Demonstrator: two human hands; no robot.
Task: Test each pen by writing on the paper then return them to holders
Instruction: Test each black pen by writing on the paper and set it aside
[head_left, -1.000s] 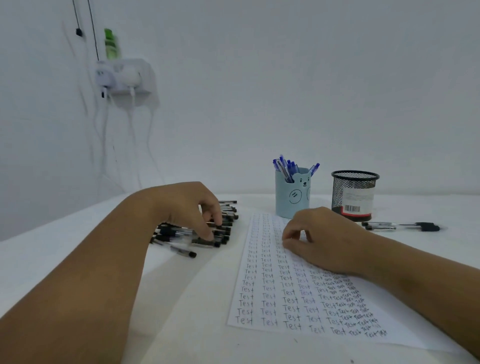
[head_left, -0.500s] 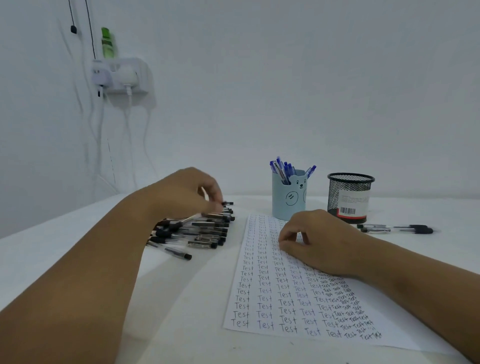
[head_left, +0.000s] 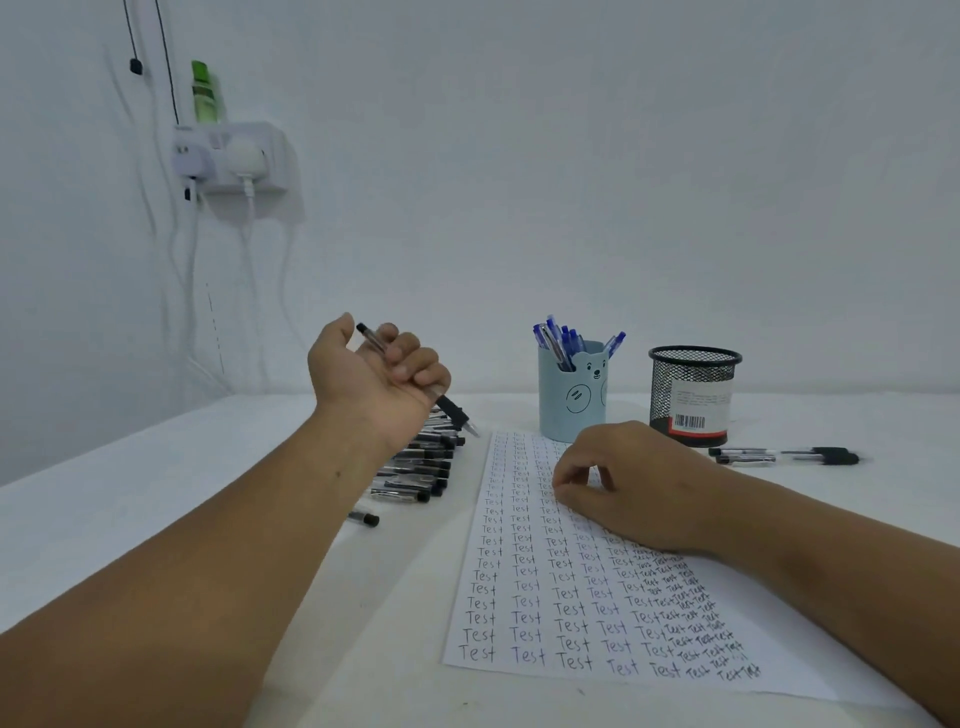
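My left hand (head_left: 382, 376) is raised above the table, palm turned up, fingers closed around a clear black-tipped pen (head_left: 451, 409) whose tip points down to the right. Under it lies a pile of black pens (head_left: 423, 462). My right hand (head_left: 628, 480) rests on the paper (head_left: 545, 597), fingers curled, holding nothing. The sheet is covered with rows of the word "Test". Behind it stand a light blue bear holder (head_left: 571, 395) with blue pens and a black mesh holder (head_left: 693, 395).
A few black pens (head_left: 784, 457) lie on the table right of the mesh holder. One pen (head_left: 363, 518) lies apart in front of the pile. A wall socket block with cables (head_left: 234, 158) hangs at the upper left.
My left hand has lifted off the pile with one pen and turned palm up. My right hand has stayed on the paper.
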